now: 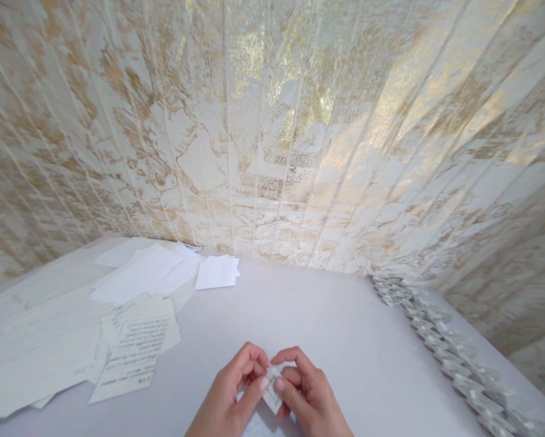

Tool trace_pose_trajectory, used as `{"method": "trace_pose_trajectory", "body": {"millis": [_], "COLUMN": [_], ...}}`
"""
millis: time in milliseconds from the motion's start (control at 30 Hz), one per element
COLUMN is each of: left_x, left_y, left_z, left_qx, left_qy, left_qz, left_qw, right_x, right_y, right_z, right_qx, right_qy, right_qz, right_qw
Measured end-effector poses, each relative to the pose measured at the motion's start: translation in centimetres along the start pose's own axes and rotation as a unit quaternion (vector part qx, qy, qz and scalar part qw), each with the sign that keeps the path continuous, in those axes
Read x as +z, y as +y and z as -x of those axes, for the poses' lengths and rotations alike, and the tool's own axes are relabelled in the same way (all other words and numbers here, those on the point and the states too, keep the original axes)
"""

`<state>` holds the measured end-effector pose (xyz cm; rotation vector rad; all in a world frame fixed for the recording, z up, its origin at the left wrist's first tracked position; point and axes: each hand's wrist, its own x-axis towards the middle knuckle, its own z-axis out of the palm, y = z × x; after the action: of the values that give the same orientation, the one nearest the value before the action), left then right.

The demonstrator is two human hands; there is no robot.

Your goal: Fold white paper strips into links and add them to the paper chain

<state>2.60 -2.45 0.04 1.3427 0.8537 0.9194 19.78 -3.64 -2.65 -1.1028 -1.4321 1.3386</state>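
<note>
Near the front edge of the white table, a small folded piece of paper (pixel 272 397) with dark marks on it is pinched between both hands. My left hand (pixel 236 388) grips its left side, with the thumb on top and the fingers curled behind. On the right side, my right hand (pixel 306 391) presses it with the thumb, its index finger arched over the top corner. Parts of the paper are hidden under the thumbs and fingers.
Sheets of white paper (pixel 40 340) spread over the table's left side, with a handwritten sheet (pixel 133 349) on top. A small stack of paper squares (pixel 216 272) lies near the wall. Along the right edge runs a long row of folded paper pieces (pixel 440 346). Patterned wallpaper (pixel 263 139) rises behind.
</note>
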Motion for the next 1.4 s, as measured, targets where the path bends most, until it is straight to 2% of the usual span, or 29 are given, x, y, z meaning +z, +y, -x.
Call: {"method": "trace_pose_trajectory", "body": {"millis": [200,367,500,700,1000,1133,1267,1400], "left_x": [-0.2,-0.5,-0.5,-0.3,-0.2,-0.2,-0.3,-0.2], "left_y": [-0.3,0.1,0.9,0.9,0.0,-0.4,0.0,0.6], "left_z": [-0.2,-0.3,-0.3,-0.2,0.0,0.0,0.1,0.3], "left_qx": [0.009,0.02,-0.003,-0.023,0.0,0.02,0.042,0.045], "left_qy": [-0.014,0.005,-0.002,0.028,0.034,0.049,0.063,0.066], "left_qz": [-0.003,-0.048,-0.082,-0.076,-0.066,-0.084,-0.115,-0.126], "left_qw": [1.0,0.999,0.997,0.996,0.997,0.995,0.99,0.989], "right_x": [-0.2,-0.4,-0.5,-0.5,-0.3,-0.2,-0.2,0.0], "right_y": [0.2,0.2,-0.8,-1.9,-1.9,-1.8,-1.5,-1.7], "right_z": [-0.1,-0.1,-0.1,0.1,0.3,0.3,0.3,0.4], "right_qx": [0.0,-0.021,-0.027,-0.031,-0.03,-0.059,-0.062,-0.048], "right_qy": [0.005,-0.006,-0.023,-0.047,-0.035,-0.016,-0.004,-0.018], "right_qz": [0.004,0.034,0.071,0.109,0.091,0.11,0.106,0.094], "right_qw": [1.0,0.999,0.997,0.992,0.995,0.992,0.992,0.994]}}
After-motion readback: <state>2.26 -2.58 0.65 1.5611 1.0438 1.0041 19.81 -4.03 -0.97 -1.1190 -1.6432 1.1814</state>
